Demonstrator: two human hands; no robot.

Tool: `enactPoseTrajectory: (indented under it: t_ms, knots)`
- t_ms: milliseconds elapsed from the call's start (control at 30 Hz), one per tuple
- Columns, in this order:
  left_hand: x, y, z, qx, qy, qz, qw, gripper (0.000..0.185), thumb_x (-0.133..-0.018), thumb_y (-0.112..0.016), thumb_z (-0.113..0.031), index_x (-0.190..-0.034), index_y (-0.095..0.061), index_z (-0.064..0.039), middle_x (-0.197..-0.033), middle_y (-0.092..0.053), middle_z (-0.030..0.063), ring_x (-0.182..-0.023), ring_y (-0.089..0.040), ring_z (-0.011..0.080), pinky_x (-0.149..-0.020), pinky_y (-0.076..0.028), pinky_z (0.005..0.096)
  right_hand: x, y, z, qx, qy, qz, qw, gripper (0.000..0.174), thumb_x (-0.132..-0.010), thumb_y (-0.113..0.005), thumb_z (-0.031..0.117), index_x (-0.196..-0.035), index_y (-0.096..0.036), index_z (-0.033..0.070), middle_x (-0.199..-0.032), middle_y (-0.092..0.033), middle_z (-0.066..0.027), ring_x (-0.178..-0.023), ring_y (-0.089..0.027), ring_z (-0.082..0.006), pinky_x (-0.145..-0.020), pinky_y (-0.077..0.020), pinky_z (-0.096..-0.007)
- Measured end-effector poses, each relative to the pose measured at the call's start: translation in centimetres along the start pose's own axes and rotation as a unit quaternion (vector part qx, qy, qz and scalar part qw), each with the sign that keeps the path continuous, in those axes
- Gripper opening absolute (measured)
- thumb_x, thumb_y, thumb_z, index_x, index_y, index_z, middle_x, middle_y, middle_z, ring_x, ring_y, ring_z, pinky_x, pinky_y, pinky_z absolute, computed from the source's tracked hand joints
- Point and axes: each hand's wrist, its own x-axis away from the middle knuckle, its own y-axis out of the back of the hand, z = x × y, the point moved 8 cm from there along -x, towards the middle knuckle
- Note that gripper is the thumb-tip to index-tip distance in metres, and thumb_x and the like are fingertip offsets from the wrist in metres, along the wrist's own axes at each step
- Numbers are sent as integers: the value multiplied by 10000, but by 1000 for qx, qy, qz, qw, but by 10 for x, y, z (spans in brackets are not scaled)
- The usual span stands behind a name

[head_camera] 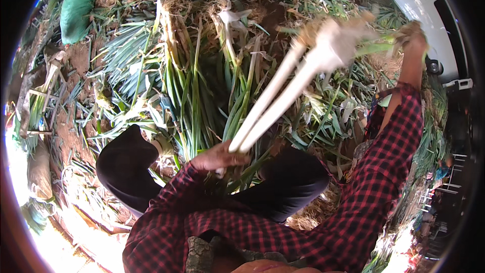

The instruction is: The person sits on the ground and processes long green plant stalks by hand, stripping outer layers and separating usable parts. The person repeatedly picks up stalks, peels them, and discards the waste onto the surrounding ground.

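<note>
Two long white-stemmed scallions or leeks (280, 102) slant up to the right from my left hand (220, 157), which is closed around their stems between my knees. Their root ends are blurred. My right hand (411, 38) is stretched far out at the upper right, blurred, with a strip of green leaf (375, 48) running from it towards the root ends. Rooted green stalks (191, 94) lie in a pile in front of my crossed legs, roots pointing away from me.
A filled green sack (77, 11) lies at the upper left. Leaf trimmings (322, 110) litter the brown soil. A white vehicle (424, 3) stands at the upper right. A brown log-like bundle (39, 170) is at the left.
</note>
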Motion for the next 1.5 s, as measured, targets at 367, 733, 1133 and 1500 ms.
enactPoseTrajectory:
  t_ms: [367, 733, 1133, 1500]
  knots:
    - [-31, 40, -23, -12, -222, -192, 956, 250, -981, -642, -196, -1073, -666, 35, -890, -673, 16, -792, -595, 88, -671, -496, 258, 186, -206, 98, -251, 138, 197, 938, 495, -969, -628, 336, -1336, -514, 25, -1057, -685, -135, -957, -664, -252, -800, -553, -395]
    - [-45, -18, -42, -107, -155, -143, 972, 331, -981, -652, -266, -795, -620, 6, -629, -498, -44, -598, -460, 56, -534, -393, 258, 187, -130, 80, 140, 195, -213, 947, 515, -1055, -388, 405, -742, -698, 138, -515, -551, -11, -414, -513, -135, -355, -434, -313]
    - [-8, -29, -22, -124, -21, -90, 988, 193, -891, -701, -83, -1032, -616, 16, -768, -656, 55, -669, -625, 138, -553, -491, 294, 88, -113, -81, 204, -100, -102, 969, 410, -962, -526, 452, -1014, -716, 92, -888, -711, -75, -770, -696, -205, -700, -573, -350]
    - [-62, 7, -53, -66, -154, -83, 982, 205, -948, -668, -181, -1021, -589, -7, -694, -605, 31, -565, -591, 121, -502, -485, 276, 348, -111, 117, 43, 638, -36, 768, 552, -788, -752, 65, -1287, -634, 269, -1258, -658, -58, -1222, -579, -219, -1115, -421, -504]
